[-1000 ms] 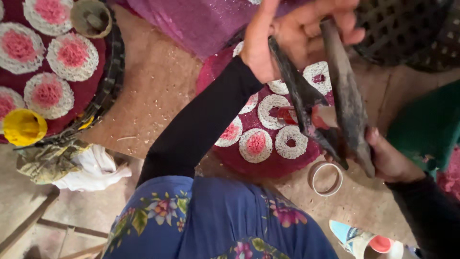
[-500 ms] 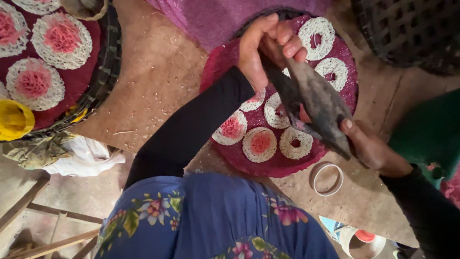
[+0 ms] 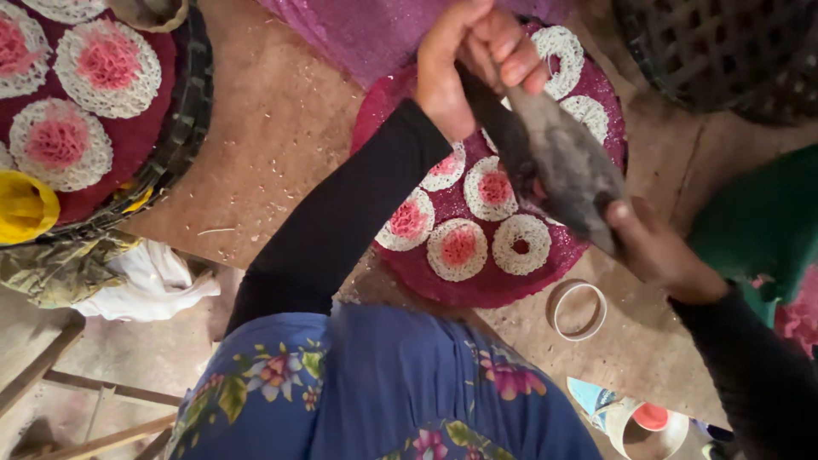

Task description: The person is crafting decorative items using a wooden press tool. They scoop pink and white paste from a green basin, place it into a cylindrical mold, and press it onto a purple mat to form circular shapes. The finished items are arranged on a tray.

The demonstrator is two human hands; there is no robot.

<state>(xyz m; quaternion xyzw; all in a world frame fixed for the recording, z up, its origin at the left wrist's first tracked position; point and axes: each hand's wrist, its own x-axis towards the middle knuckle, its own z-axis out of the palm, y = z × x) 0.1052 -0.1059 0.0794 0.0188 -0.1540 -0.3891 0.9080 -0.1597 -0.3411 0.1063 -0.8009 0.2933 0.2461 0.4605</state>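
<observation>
Left hand [image 3: 473, 64]: top centre of the frame, fingers curled tight around the upper end of the dark tool [image 3: 550, 158]; black sleeve runs down to lower centre.
Right hand [image 3: 660, 251]: right of centre, closed on the tool's lower end; the fingers are mostly hidden behind it.
Dark tool: long, grey-black, two flat pieces lying together, slanting from top centre down to the right, held above the round tray [image 3: 443, 277].
Round tray: magenta, centre of the frame, partly hidden by arm and tool; it lies on the brown floor [image 3: 281, 145].
Lace discs [image 3: 458, 248]: white netted rounds on the tray, some with pink middles, some with bare middles.
Second tray [image 3: 183, 119]: upper left, dark rim, bearing larger white-and-pink discs.
Yellow cup [image 3: 25, 204]: left edge, at the second tray's rim.
Cloth [image 3: 141, 285]: white and patterned, crumpled at lower left below that tray.
Ring [image 3: 578, 308]: pale hoop on the floor, just below the round tray's right side.
Basket [image 3: 716, 51]: dark woven, upper right corner.
Skirt [image 3: 375, 392]: blue with flowers, bottom centre.
</observation>
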